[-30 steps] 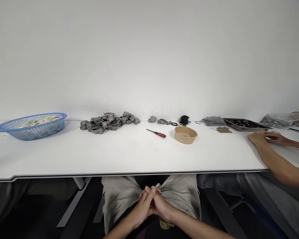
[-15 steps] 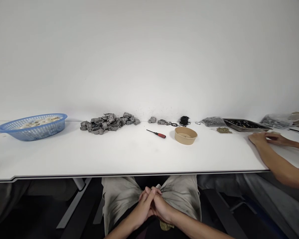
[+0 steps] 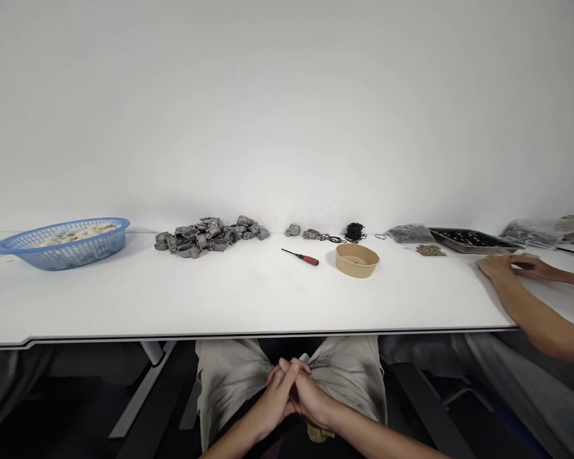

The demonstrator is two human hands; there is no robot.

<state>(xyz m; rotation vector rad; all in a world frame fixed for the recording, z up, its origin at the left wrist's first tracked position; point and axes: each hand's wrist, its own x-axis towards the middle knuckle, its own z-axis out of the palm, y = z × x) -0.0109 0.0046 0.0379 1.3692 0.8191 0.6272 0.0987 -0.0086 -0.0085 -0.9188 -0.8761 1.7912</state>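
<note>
My left hand (image 3: 276,395) and my right hand (image 3: 309,396) rest clasped together in my lap, below the front edge of the white table (image 3: 249,299). Their fingers are interlaced and closed, and no object shows between them. Up on the table, a screwdriver (image 3: 309,260) with a red and black handle lies ahead of my hands. Beside it on the right stands a round tan bowl (image 3: 357,268) with a few tiny things at its bottom. A heap of grey molded parts (image 3: 205,237) lies to the left, near the wall.
Far left is a blue basket (image 3: 76,254) with whitish parts. Black rings (image 3: 354,231) are piled near two grey parts (image 3: 293,230). Rightward lie a bag of grey pieces (image 3: 409,233), small brass-coloured pieces (image 3: 430,250) and a metal tray (image 3: 473,248). A co-worker's hands (image 3: 500,264) are at the right.
</note>
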